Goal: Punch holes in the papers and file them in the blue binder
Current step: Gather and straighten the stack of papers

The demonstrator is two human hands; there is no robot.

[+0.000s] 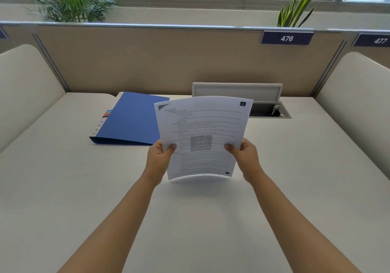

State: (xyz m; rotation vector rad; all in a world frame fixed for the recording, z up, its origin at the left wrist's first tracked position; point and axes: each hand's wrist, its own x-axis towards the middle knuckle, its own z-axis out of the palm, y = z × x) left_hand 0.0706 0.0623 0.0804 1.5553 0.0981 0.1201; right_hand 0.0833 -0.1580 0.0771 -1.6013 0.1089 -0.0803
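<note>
I hold the printed white papers [202, 133] upright above the middle of the desk, slightly bowed, text facing me. My left hand [159, 158] grips their left edge and my right hand [244, 156] grips their right edge, thumbs on the front. The blue binder [130, 118] lies shut and flat on the desk to the left of the papers, spine toward the left. The papers overlap the binder's right corner in view. No hole punch is visible.
A white desk [63, 188] is bounded by a beige partition [147, 61] at the back and cream side panels. An open cable hatch [268, 108] with a raised lid sits at the back right. Plants stand behind the partition.
</note>
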